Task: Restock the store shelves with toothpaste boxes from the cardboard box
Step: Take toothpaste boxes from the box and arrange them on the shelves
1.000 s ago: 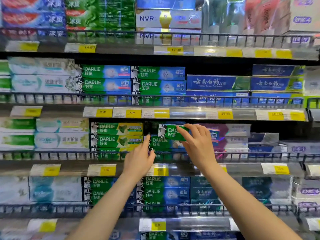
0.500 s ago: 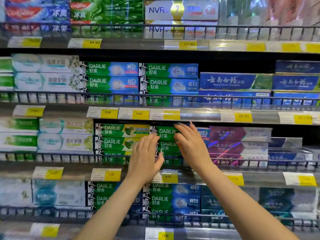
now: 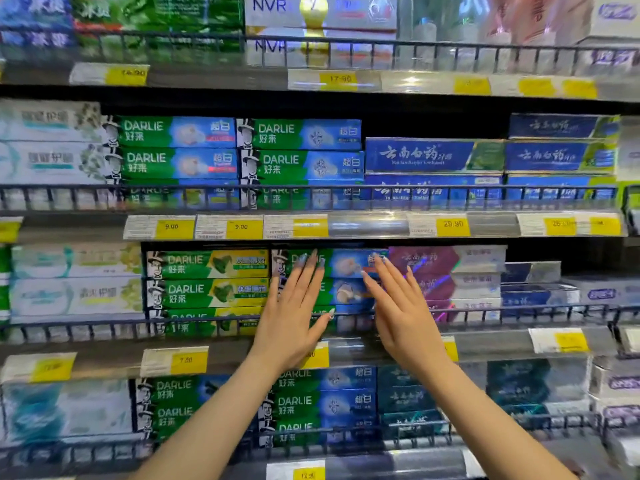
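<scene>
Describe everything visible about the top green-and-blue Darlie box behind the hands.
The Darlie box is a long cardboard carton, green at its left end, blue at its right, lying flat atop an identical stack behind the wire rail. The left hand and right hand lie open against its front, partly covering the logo.

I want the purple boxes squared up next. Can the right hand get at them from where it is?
Probably yes. The right hand lies open on the green-and-blue Darlie boxes, right beside the purple boxes, whose fronts stand bare above the wire rail.
</scene>
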